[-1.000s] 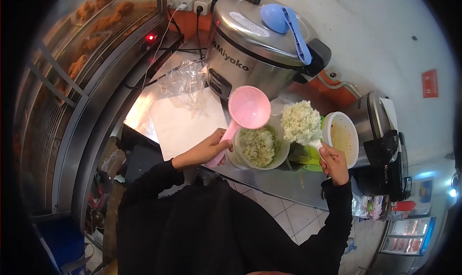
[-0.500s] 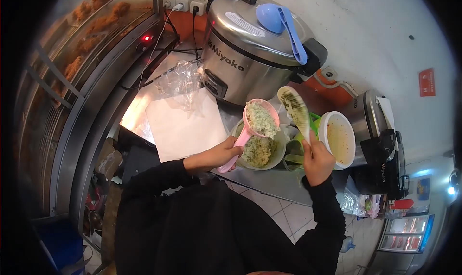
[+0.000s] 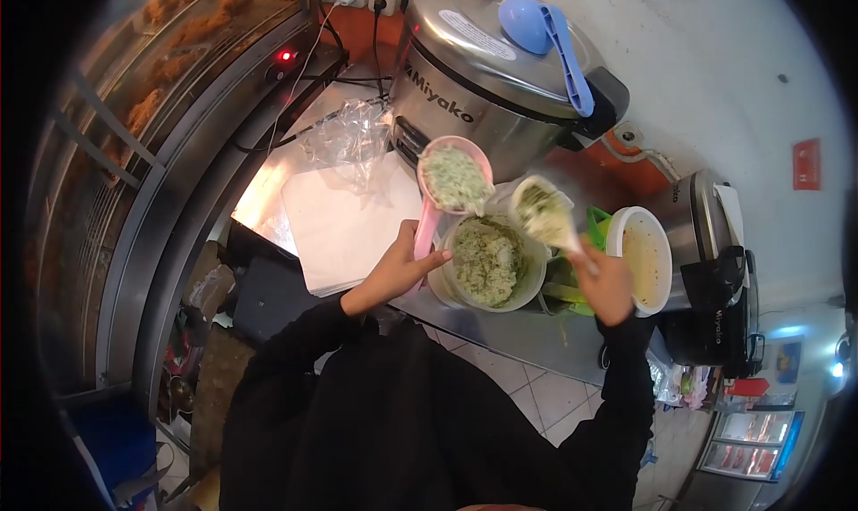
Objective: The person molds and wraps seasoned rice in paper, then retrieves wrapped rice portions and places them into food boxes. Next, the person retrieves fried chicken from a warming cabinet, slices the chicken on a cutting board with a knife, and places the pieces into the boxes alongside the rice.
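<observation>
My left hand is closed around the handle of a pink scoop, whose round cup is heaped with green-flecked mashed food. Below and to the right of the cup stands a pale tub with more of the same food in it. In my closed right hand is a white rice paddle, blurred by motion. Green food clings to its blade, which hangs over the tub's far right side, apart from the scoop. Something bright green sits beside the tub, partly behind my right hand.
A large rice cooker stands at the back with a blue scoop on its lid. White paper sheets and clear plastic bags lie to the left. A white bucket and second cooker are right; a glass food case is far left.
The pink scoop has moved up and left off the tub, uncovering more food inside. The paddle has swung lower and its blade has tipped left. The view has shifted slightly.
</observation>
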Tool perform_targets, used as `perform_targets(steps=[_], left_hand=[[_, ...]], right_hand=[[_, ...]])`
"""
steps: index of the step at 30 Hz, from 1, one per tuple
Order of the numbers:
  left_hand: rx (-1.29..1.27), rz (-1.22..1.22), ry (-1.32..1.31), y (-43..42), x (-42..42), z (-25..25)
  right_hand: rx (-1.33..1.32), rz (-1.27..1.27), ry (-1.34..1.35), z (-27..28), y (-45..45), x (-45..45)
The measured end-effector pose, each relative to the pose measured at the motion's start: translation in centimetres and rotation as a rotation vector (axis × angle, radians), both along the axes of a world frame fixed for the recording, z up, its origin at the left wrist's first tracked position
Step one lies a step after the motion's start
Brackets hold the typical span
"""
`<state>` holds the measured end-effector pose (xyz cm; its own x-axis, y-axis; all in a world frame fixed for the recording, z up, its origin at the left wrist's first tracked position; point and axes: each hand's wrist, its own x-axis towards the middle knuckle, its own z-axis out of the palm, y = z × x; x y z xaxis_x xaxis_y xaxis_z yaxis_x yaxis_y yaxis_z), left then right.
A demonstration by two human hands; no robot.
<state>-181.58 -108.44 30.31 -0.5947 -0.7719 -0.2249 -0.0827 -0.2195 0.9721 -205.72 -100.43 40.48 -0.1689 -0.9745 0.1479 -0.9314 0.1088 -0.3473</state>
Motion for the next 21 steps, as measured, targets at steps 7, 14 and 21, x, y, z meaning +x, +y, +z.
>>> perform_targets(steps=[7,14,21], left_hand=[[-0.074,0.03,-0.07,0.1,-2.5,-2.8],[-0.066,0.023,0.034,0.0,-2.6,-3.4],[-0.07,0.033,0.06,0.0,-2.7,-3.8]], right_hand=[[0.362,0.199,0.464,-7.4,-3.2,2.7],[0.476,0.456,0.125,-8.5,-4.5,0.6],[0.532,0.509,-0.361,-9.0,-3.7,-1.1]])
